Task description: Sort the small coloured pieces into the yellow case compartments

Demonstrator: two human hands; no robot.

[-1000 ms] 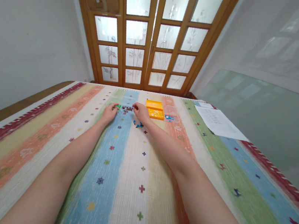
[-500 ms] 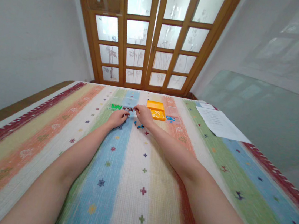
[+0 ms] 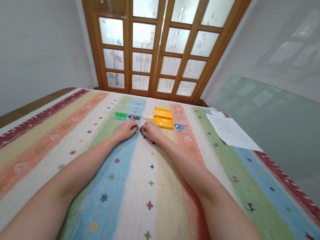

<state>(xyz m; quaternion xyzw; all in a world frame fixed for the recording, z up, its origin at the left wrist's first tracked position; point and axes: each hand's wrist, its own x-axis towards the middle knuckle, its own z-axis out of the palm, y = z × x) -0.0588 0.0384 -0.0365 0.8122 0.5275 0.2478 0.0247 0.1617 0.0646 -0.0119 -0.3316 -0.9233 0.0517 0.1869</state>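
Note:
My left hand [image 3: 127, 129] rests on the cloth with its fingers curled and the tips pinched; whatever they hold is too small to name. Close by on the right, my right hand [image 3: 150, 131] has its fingertips pressed together over small blue and dark pieces [image 3: 142, 134], partly hidden under it. Just beyond the hands stand a clear box with green pieces [image 3: 121, 115] and one with dark brown pieces [image 3: 134, 117]. Behind my right hand, an orange box [image 3: 163, 123] with its lid up holds small white pieces. To its right lies a clear box with blue pieces [image 3: 179, 127].
A striped tablecloth [image 3: 135, 220] covers the table. Sheets of printed paper [image 3: 232, 131] lie at the right. Beyond the table's far edge are wooden doors with glass panes [image 3: 160, 36]. A pale green glass-like panel [image 3: 283, 118] stands along the right wall.
My right hand has drawn back from the box of dark brown pieces to the loose blue and dark pieces. My left hand has shifted slightly nearer. The view has tilted a little.

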